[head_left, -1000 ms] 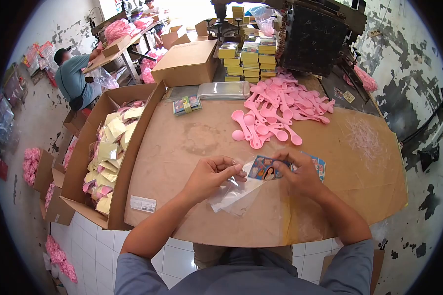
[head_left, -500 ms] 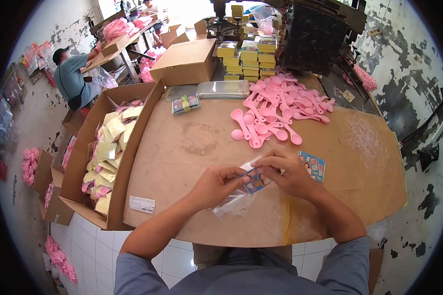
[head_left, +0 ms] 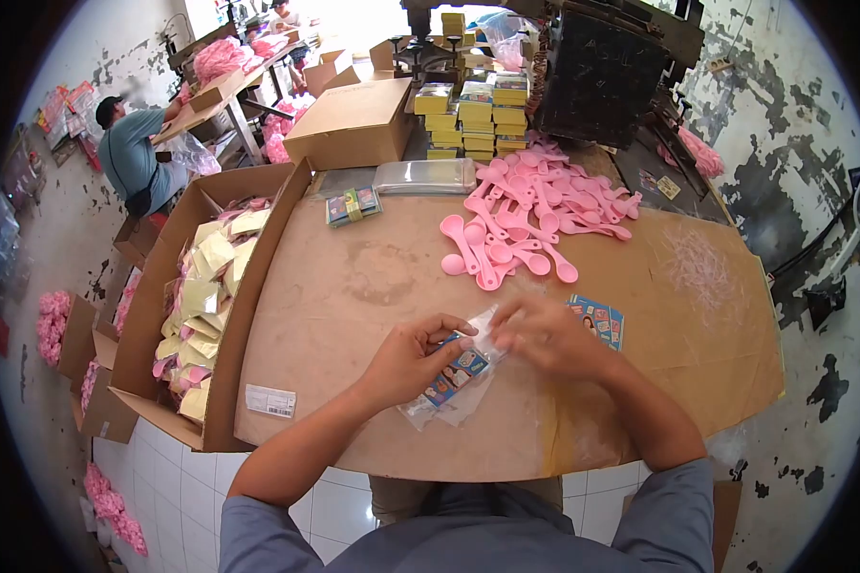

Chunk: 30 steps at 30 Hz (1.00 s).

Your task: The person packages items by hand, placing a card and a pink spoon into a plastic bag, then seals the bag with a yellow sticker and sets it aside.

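Left hand closed, thumb and fingers pinching a blue printed card and creased clear plastic bag near the middle of the desk's front edge. Right hand motion-blurred at the bag's upper end; grip cannot be told. Smooth pink spoons heaped beyond. Front-left corner: white label, print illegible.

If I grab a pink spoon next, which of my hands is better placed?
Probably your right hand. It is nearer the pink spoons, while your left hand pinches the clear bag with the card in it. Blur hides whether the right grips anything.
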Tool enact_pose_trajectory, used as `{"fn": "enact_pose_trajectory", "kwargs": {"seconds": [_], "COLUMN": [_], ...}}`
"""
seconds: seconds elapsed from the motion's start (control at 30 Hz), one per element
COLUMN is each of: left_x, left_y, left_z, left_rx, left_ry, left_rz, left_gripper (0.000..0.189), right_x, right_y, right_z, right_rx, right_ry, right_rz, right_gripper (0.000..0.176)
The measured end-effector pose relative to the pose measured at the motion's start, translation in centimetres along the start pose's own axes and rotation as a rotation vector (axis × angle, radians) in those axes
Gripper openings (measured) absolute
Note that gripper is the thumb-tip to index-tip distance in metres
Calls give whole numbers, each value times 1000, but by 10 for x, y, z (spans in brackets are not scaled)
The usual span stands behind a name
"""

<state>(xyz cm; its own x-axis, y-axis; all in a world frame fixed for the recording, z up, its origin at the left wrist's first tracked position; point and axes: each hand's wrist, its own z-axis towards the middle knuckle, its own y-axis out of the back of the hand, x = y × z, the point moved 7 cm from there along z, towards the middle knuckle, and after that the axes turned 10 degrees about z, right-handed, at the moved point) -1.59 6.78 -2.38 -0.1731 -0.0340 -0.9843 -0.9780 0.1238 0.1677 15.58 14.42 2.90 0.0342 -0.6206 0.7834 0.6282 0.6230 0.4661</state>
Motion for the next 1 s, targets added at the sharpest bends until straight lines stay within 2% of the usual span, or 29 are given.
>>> {"fn": "enact_pose_trajectory", "kwargs": {"seconds": [0.03, 0.1, 0.2, 0.3, 0.4, 0.5, 0.6, 0.7, 0.73, 0.83, 1.0], "left_x": [1, -1, 0, -8, -9, 0, -1, -6, -8, -3, -3], "left_y": [1, 4, 6, 9, 11, 8, 3, -2, -3, -3, -2], "left_z": [1, 1, 2, 0, 0, 3, 1, -2, -3, 0, -2], "left_rx": [-15, -37, -27, -34, -47, -53, -37, -10, -2, -7, 3], "left_ry": [-28, -51, -23, -10, -31, -40, -32, -36, -40, -48, -2], "left_rz": [-7, -29, -71, -86, -119, -166, -151, -140, -140, -164, -101], "left_gripper": [23, 22, 21, 21, 23, 26, 27, 27, 27, 28, 30], "right_x": [-10, -30, -81, -98, -61, -25, -16, 2, 8, 21, 19], "right_y": [14, 60, 91, 98, 109, 96, 65, 25, 19, 9, 12], "right_z": [5, 10, 3, 5, 3, 7, 9, 18, 22, 25, 24], "right_rx": [-21, -324, -311, -231, -206, 34, -41, -180, -158, -262, -231], "right_ry": [-4, -125, -298, -402, -452, -421, -433, -349, -357, -236, -174], "right_rz": [-35, -325, -639, -354, -565, -496, 57, 463, 477, 533, 502], "right_gripper": [19, 22, 28, 32, 32, 33, 50, 67, 79, 81, 83]}}
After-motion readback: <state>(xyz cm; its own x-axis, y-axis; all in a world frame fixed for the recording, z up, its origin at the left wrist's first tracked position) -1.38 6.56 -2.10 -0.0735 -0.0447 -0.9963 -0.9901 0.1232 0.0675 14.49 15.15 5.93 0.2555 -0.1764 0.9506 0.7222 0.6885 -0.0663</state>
